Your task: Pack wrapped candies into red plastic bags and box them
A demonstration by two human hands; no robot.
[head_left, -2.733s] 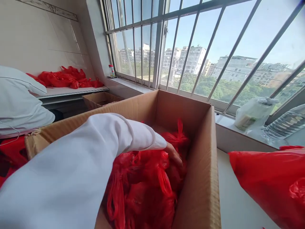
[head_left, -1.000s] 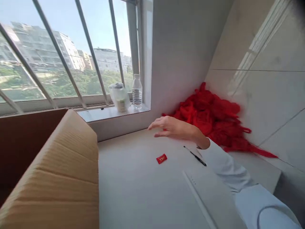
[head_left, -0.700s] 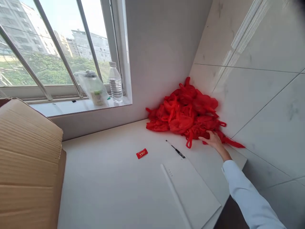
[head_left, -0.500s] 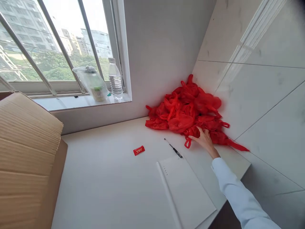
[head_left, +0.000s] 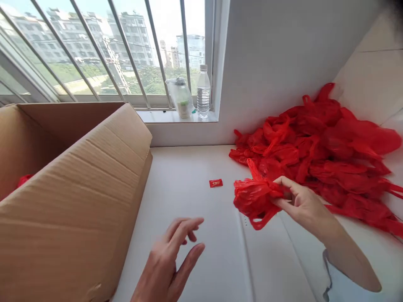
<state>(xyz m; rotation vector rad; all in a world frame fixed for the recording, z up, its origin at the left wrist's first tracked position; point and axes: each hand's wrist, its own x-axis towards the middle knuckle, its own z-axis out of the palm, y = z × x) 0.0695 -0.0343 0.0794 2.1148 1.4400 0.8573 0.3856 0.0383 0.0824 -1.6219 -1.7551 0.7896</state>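
Pinched between the thumb and fingers of my right hand (head_left: 304, 205) is a crumpled red plastic bag (head_left: 253, 199), held above the white table with its handle loops hanging loose. Behind it a large heap of red plastic bags (head_left: 315, 142) lies in the corner against the wall. My left hand (head_left: 171, 256) hovers over the table at the lower middle, fingers and thumb apart, holding nothing. A small red packet (head_left: 215, 183) with gold characters lies flat between the box and the held bag.
An open cardboard box (head_left: 82, 197) stands at the left, with something red inside. On the windowsill are a clear water bottle (head_left: 203, 94) and a bagged container (head_left: 182, 100). A flat white folder-like sheet (head_left: 267, 251) lies under my right arm on the table.
My right hand has lifted one red bag off the heap and leftward. My left hand has come into view. The view has turned left, showing more of the box and window.
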